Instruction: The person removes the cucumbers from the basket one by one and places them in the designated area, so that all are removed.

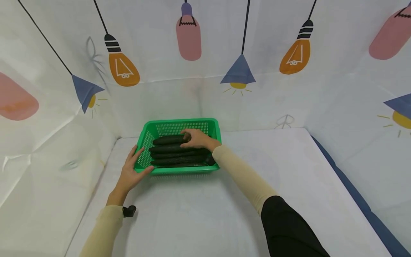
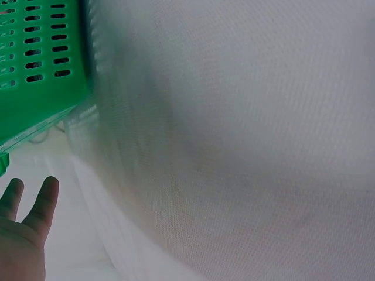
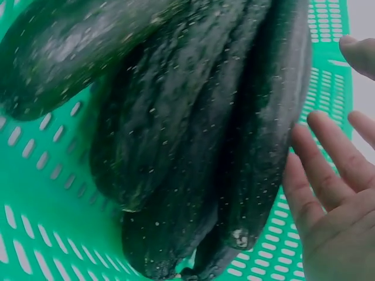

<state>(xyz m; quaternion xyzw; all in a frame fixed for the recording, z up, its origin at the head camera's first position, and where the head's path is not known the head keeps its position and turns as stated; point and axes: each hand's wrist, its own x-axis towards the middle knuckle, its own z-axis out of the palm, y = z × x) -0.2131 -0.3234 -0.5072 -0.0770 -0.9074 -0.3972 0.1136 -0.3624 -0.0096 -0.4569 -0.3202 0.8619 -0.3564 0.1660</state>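
Near the tabletop's (image 1: 250,200) far edge, the right hand (image 1: 199,138), grip unclenched, partly hides cucumbers (image 1: 173,149); the left hand (image 1: 130,175) splays at the basket (image 1: 179,171).

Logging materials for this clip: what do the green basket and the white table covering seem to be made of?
Green basket: probably moulded plastic, slightly glossy, given its uniform colour and evenly slotted walls.
White table covering: perhaps woven fabric, matte; the left wrist view shows a fine grain, though textured plastic sheeting is possible.
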